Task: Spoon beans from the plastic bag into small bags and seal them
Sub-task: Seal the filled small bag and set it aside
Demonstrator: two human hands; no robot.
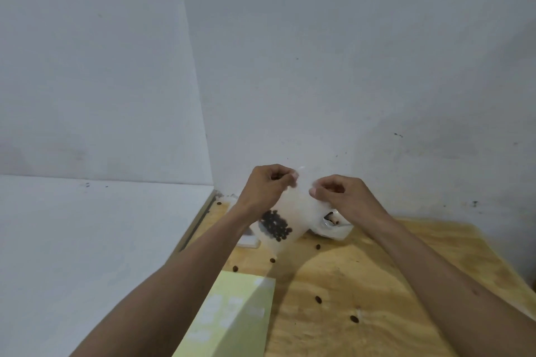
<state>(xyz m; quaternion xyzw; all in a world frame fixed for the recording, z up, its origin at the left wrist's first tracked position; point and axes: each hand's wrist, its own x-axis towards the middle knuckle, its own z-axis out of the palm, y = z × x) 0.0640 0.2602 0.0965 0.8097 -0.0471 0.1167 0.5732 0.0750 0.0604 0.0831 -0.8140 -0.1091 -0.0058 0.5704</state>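
Wooden table point(362, 284), left hand point(268, 185) and right hand point(342, 191) raised, pinching small bag point(293, 211) top

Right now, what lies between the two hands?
In the head view, the top edge of the small bag spans the gap between the left hand and right hand; both pinch it. Beans sit lower inside.

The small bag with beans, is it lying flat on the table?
No, both hands pinch the small bag's top, holding it up.

The left hand point(268, 185) hides the small bag's point(293, 211) corner.
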